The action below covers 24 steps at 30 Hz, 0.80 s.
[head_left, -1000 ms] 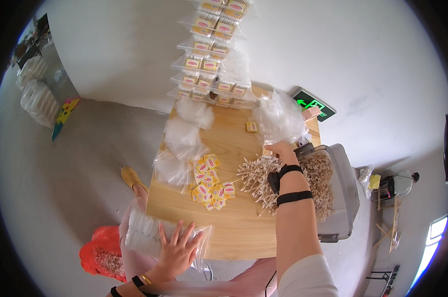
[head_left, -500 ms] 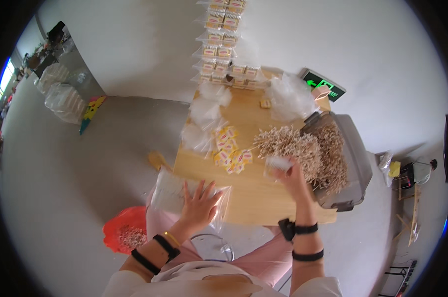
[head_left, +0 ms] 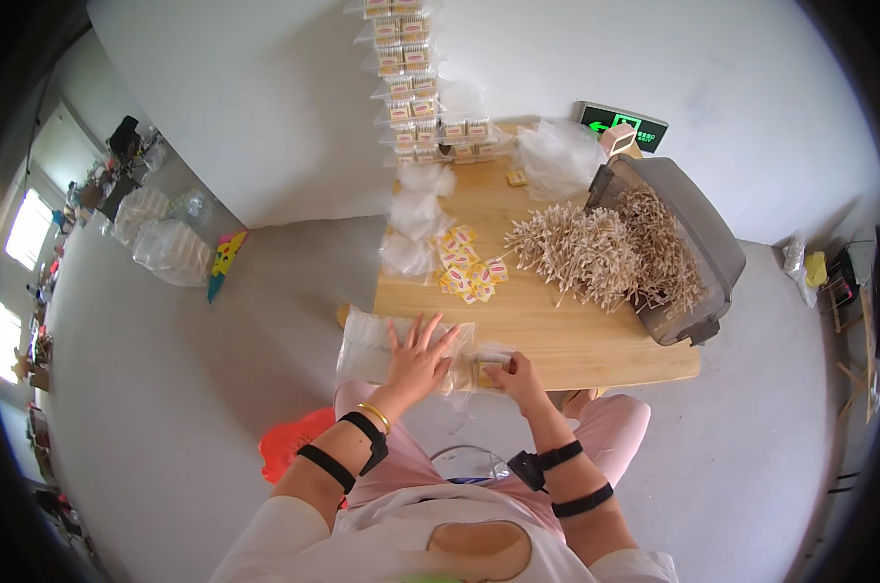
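My left hand (head_left: 419, 367) lies with fingers spread on a large clear plastic bag (head_left: 364, 340) at the table's front edge. Thumb and fingers of my right hand (head_left: 522, 381) are closed on a small clear packet (head_left: 489, 365) with a yellowish label inside. This packet is at the right end of the large bag; whether it is inside the bag's mouth I cannot tell. Beyond my hands lies a loose pile of yellow and white label cards (head_left: 471, 267). Right of the cards, a heap of cotton swabs (head_left: 581, 255) spills from a tipped grey plastic bin (head_left: 717, 248).
Filled packs (head_left: 401, 85) stand in a tall stack against the wall. Piles of small clear bags (head_left: 416, 214) lie along the table's left side; more plastic bags (head_left: 557, 155) lie at the back. A red bag (head_left: 294, 439) is on the floor at lower left.
My right hand has come from beside the swab heap down and left to the large bag, bringing the small packet. My left hand stays spread on the bag. The whole view has shifted.
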{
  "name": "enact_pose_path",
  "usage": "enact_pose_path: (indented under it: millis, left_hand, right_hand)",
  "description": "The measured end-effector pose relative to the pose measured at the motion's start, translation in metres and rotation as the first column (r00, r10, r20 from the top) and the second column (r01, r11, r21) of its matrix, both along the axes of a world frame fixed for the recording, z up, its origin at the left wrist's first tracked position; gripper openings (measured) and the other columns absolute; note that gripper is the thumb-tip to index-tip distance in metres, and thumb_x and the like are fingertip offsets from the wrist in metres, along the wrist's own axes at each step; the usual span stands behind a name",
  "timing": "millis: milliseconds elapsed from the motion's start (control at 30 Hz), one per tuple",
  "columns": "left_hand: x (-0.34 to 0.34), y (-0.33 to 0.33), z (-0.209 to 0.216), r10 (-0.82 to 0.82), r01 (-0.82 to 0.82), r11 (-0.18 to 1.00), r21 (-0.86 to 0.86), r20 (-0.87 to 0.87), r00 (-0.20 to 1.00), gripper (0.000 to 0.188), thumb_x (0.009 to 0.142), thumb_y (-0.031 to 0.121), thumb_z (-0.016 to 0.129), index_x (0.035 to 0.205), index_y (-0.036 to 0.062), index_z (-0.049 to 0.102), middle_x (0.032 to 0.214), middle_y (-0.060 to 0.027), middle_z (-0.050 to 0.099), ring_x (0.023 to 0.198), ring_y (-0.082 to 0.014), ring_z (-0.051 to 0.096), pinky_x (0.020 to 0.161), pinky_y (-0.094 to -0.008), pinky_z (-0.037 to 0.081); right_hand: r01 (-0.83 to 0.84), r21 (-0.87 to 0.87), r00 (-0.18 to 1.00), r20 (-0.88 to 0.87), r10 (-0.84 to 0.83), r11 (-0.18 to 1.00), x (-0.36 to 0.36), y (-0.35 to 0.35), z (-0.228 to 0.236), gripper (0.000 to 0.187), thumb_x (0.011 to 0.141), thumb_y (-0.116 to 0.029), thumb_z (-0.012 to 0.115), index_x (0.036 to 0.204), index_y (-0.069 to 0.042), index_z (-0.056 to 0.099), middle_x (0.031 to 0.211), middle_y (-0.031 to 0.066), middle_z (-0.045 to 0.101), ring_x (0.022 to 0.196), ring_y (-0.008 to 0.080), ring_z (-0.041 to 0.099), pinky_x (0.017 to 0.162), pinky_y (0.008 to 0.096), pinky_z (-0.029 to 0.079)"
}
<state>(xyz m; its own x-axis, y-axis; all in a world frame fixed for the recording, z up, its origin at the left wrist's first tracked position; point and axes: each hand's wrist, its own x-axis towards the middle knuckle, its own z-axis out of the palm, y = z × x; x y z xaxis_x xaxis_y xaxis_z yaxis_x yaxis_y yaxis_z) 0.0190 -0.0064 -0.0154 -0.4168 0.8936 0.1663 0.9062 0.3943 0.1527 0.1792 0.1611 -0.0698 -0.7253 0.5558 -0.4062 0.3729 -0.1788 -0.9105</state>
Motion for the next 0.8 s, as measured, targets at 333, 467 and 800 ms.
enact_pose_path:
  millis: [333, 467, 800]
  left_hand:
    - [0.038, 0.004, 0.024, 0.105, -0.102, 0.992, -0.071, 0.031, 0.994, 0.030, 0.087, 0.037, 0.065, 0.079, 0.0080, 0.065, 0.079, -0.0073, 0.068, 0.076, -0.0251, 0.066, 0.083, -0.0424, 0.043]
    - [0.039, 0.011, 0.025, 0.132, -0.124, 0.983, -0.132, 0.051, 0.990, 0.022, 0.084, 0.030, 0.068, 0.079, 0.0082, 0.065, 0.083, -0.0086, 0.068, 0.073, -0.0273, 0.066, 0.074, -0.0434, 0.047]
    - [0.054, 0.000, 0.024, 0.034, -0.100, 0.955, 0.280, 0.230, 0.973, 0.013, 0.083, 0.011, 0.069, 0.079, 0.0064, 0.058, 0.077, -0.0091, 0.061, 0.064, -0.0301, 0.062, 0.056, -0.0419, 0.047]
  right_hand:
    - [-0.094, -0.526, 0.968, -0.248, -0.047, 0.845, -0.013, -0.021, -0.024, 0.030, 0.087, -0.014, 0.075, 0.112, -0.001, 0.065, 0.091, 0.0005, 0.064, 0.075, 0.0101, 0.059, 0.063, 0.0261, 0.046]
    - [-0.134, -0.565, 0.958, -0.284, -0.039, 0.814, -0.011, -0.019, -0.019, 0.029, 0.089, -0.013, 0.074, 0.115, -0.002, 0.065, 0.093, -0.0003, 0.064, 0.079, 0.0094, 0.059, 0.064, 0.0264, 0.047]
    - [-0.461, 0.483, 0.714, -0.297, 0.635, 0.744, -0.041, -0.003, -0.001, 0.028, 0.084, -0.015, 0.074, 0.104, 0.001, 0.064, 0.087, 0.0149, 0.062, 0.078, 0.0223, 0.057, 0.071, 0.0338, 0.047]
